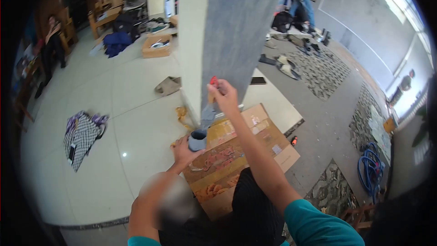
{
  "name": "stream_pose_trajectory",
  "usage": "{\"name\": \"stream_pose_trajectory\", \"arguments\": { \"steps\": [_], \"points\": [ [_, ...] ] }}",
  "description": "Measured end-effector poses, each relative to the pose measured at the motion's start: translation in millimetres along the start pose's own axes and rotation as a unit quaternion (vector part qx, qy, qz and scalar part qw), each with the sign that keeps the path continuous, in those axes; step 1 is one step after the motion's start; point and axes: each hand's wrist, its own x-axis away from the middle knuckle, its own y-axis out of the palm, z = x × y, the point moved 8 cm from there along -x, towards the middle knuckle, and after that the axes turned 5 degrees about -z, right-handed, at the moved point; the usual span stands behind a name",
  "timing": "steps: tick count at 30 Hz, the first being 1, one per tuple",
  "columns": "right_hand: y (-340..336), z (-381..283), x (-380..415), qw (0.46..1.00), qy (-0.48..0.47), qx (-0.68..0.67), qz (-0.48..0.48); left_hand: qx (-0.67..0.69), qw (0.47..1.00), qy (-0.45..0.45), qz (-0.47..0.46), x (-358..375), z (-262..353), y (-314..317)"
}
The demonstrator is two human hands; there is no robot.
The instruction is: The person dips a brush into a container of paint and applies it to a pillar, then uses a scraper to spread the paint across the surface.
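Observation:
My left hand (pixel 184 154) is wrapped round a small cup (pixel 197 145), its outside smeared grey and its inside dark. In my right hand (pixel 224 95) is a paintbrush (pixel 210 97) with a red handle end, pinched upright between the fingers. The brush's lower part is coated grey and hangs just above and right of the cup's rim. Behind both hands rises a square pillar (pixel 236 32), pale on its left face and grey on the right. Flattened cardboard (pixel 227 159) lies on the floor beneath my hands.
Yellow tape (pixel 183 117) and a beige cloth (pixel 168 86) lie by the pillar's base. A phone (pixel 258 81) rests on the tiled ledge to its right. Further out are a checkered cloth (pixel 82 132), a blue hose (pixel 371 166) and sandals (pixel 287 68). People are in the background.

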Motion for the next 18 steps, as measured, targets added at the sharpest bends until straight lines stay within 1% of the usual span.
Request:
{"name": "stream_pose_trajectory", "arguments": {
  "steps": [1, 2, 3, 4, 5, 6, 7, 8, 9, 10, 12, 13, 15, 16, 18],
  "points": [
    [-2, -3, -1, 1.000, -0.028, -0.010, 0.006, -0.001, 1.000, 0.007, 0.017, 1, -5, 2],
    [-3, -3, -1, 0.999, -0.037, -0.003, 0.020, 0.000, 0.999, 0.013, 0.035, 0, -8, 5],
    [-4, -4, 0, 0.998, -0.046, 0.003, 0.033, 0.005, 0.999, 0.031, 0.029, -1, -6, 8],
    [-6, -9, 1, 0.998, -0.052, 0.012, 0.044, 0.009, 0.999, 0.023, 0.025, -1, -7, 7],
    [-4, -10, 2, 0.998, -0.039, 0.033, 0.039, 0.012, 1.000, 0.011, 0.021, 0, -10, 7],
    [-1, -12, 2, 0.998, -0.026, 0.052, 0.032, 0.014, 1.000, 0.018, 0.019, -1, -10, 9],
    [1, -15, 3, 0.997, -0.026, 0.055, 0.037, 0.023, 1.000, 0.006, 0.007, -1, -14, 11],
    [3, -17, 3, 0.995, -0.022, 0.088, 0.031, 0.032, 0.999, -0.008, -0.006, -2, -17, 14],
    [5, -20, 3, 0.992, -0.017, 0.120, 0.024, 0.019, 1.000, -0.008, -0.009, -2, -16, 14],
    [7, -28, 4, 0.992, -0.017, 0.123, 0.027, 0.020, 1.000, -0.005, -0.012, -3, -15, 13],
    [23, -53, 8, 0.986, -0.076, 0.146, -0.027, 0.015, 1.000, 0.008, 0.001, -2, -14, 10],
    [23, -59, 11, 0.986, -0.070, 0.151, -0.024, 0.019, 1.000, 0.008, -0.007, 1, -9, 10],
    [35, -93, 17, 0.951, -0.155, 0.263, -0.037, 0.061, 0.997, -0.047, 0.002, 0, -5, -4],
    [36, -100, 18, 0.953, -0.152, 0.261, -0.034, 0.057, 0.997, -0.047, -0.001, 1, -4, -7],
    [27, -120, 24, 0.961, -0.133, 0.244, 0.008, 0.149, 0.986, -0.067, 0.022, 6, -3, -17]
  ]
}}
